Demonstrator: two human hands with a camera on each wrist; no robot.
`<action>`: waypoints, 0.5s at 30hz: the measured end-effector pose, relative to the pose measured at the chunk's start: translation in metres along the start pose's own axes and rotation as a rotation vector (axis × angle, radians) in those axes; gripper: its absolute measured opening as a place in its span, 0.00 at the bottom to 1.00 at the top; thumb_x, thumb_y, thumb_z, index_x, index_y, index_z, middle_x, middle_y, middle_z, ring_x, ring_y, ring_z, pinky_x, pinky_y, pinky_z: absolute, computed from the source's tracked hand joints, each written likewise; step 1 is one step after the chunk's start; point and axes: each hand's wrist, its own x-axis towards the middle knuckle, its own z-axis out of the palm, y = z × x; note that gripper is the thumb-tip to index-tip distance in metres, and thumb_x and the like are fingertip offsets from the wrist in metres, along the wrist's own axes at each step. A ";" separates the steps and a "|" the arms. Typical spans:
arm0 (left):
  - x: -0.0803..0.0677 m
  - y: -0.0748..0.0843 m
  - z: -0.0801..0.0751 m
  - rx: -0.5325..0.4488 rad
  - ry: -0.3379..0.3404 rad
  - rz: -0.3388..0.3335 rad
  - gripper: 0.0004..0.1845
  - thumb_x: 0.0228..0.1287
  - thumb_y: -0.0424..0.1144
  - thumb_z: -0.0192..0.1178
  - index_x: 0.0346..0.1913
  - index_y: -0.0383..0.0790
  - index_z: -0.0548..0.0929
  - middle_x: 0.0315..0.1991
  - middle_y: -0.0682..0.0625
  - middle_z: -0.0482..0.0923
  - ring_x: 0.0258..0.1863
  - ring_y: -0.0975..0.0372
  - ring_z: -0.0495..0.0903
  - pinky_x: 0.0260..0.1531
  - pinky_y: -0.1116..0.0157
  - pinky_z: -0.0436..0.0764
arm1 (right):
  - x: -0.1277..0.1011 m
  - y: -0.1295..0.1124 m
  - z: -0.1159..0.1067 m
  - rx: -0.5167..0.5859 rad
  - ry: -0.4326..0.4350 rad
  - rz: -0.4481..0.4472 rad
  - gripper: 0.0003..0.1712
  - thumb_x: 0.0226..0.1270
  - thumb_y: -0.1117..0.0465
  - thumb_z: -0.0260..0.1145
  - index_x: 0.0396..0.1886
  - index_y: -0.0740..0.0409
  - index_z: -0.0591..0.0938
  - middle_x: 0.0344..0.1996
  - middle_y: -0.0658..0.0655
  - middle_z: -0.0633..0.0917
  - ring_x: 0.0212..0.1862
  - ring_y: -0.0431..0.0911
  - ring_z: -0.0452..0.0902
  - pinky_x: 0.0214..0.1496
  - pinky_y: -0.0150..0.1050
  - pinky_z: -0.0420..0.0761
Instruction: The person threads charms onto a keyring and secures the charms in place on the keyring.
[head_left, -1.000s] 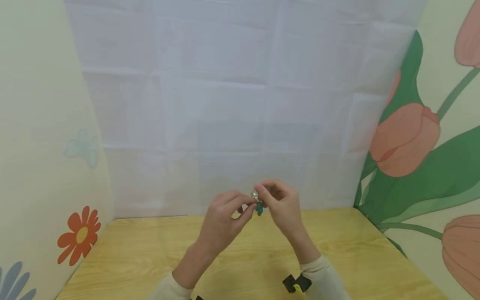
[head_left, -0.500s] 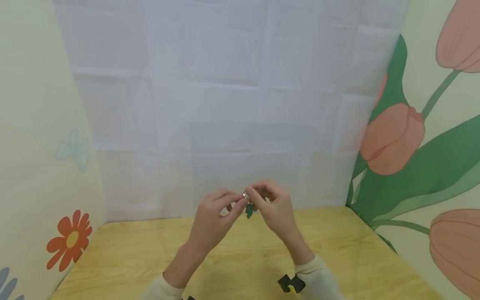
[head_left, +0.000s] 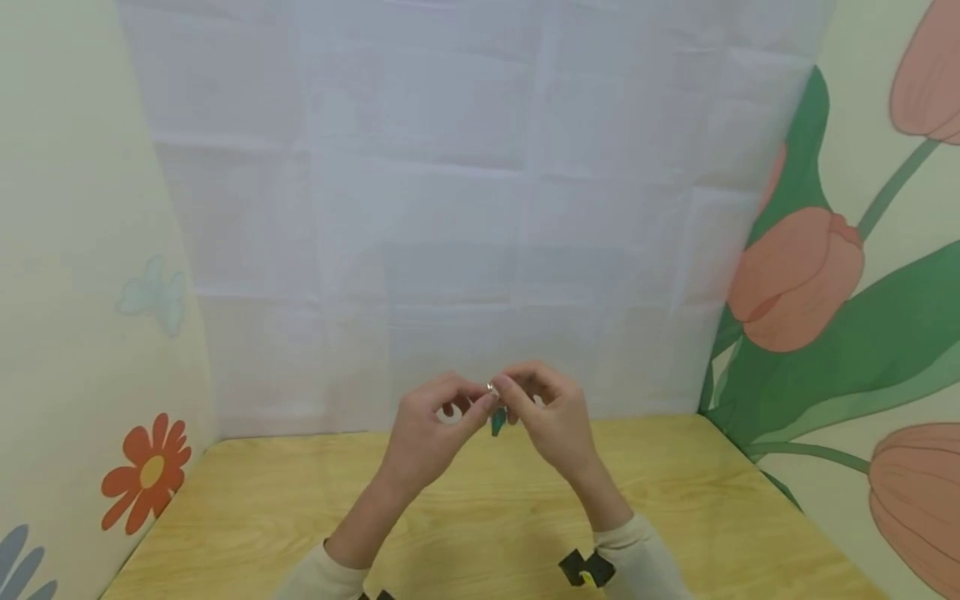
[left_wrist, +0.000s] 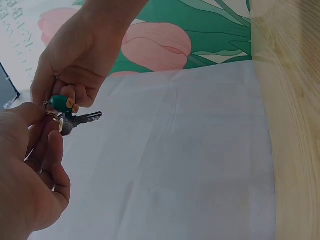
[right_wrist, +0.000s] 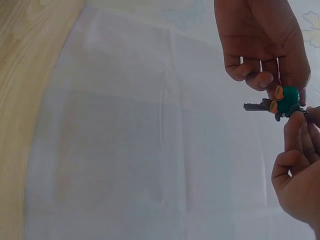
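Observation:
Above the table, my left hand and right hand meet fingertip to fingertip, both pinching a small metal key ring. On the ring are a silver key and a green charm with orange parts at its end. In the head view the charm dangles just under the fingertips. The right wrist view shows the key sticking out beside the charm. Fingers cover much of the ring, so whether it is spread apart cannot be seen.
A wood-grain table lies below the hands. Behind it hangs a creased white sheet. Flower-printed panels stand at the left and right. Black markers sit at the sleeve cuffs.
The hands stay together at nearly the same place, with small finger shifts around the ring. Less of the shiny metal shows now, and the charm has turned slightly. The head view has swayed a little.

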 end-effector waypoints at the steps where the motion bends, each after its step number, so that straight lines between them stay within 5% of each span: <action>1: 0.000 0.001 0.000 -0.004 -0.002 -0.001 0.02 0.70 0.41 0.69 0.41 0.50 0.90 0.33 0.63 0.82 0.32 0.65 0.80 0.32 0.59 0.79 | -0.001 0.005 -0.001 0.003 0.001 -0.002 0.08 0.69 0.76 0.66 0.41 0.61 0.86 0.28 0.53 0.85 0.23 0.48 0.77 0.30 0.37 0.76; 11: 0.002 0.005 0.000 -0.010 -0.006 0.040 0.03 0.70 0.42 0.69 0.41 0.52 0.91 0.35 0.63 0.83 0.34 0.65 0.80 0.34 0.62 0.79 | 0.000 0.015 -0.007 0.044 0.015 0.018 0.07 0.71 0.72 0.67 0.40 0.58 0.87 0.27 0.54 0.84 0.22 0.50 0.76 0.30 0.39 0.79; 15: 0.002 0.005 0.002 0.008 0.002 0.131 0.02 0.68 0.37 0.70 0.40 0.47 0.91 0.36 0.61 0.83 0.32 0.66 0.80 0.31 0.64 0.81 | 0.000 0.016 -0.008 0.059 0.020 0.077 0.06 0.71 0.73 0.66 0.40 0.60 0.87 0.25 0.56 0.83 0.22 0.54 0.76 0.27 0.39 0.79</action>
